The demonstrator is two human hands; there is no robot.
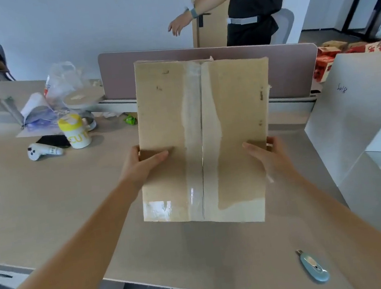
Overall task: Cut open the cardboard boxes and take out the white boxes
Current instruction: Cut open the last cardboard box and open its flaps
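Fingers [255, 147] of the right hand [270, 156] and fingers [159, 156] of the left hand [139, 165] clasp opposite long sides of the cardboard box [204, 137], thumbs laid flat on its upper face and the remaining digits wrapped around the side edges, out of view. Box held above the middle of the table [47, 198], tilted so that its far end rises toward the partition [290, 69] along the table's far edge. Clear tape [196, 143] runs lengthwise down the centre seam and across the near end; the seam looks unbroken, so the box appears sealed. No white boxes visible outside it. Utility knife [314, 266], pale blue, lies near the table's front right corner, well apart from both hands. Cup [75, 132] with yellow lid, white controller [41, 151] and plastic bag [64, 80] stand toward the far left of the table; a large white panel [357, 104] stands at the right edge. A second person [251, 4] stands beyond the partition.

Step judged in hand: positioning the sealed box before cutting. Next move likely calls for laying the box flat on the table, freeing the right hand to fetch the knife, and steadying the box with the left while the blade follows the taped seam at shallow depth.
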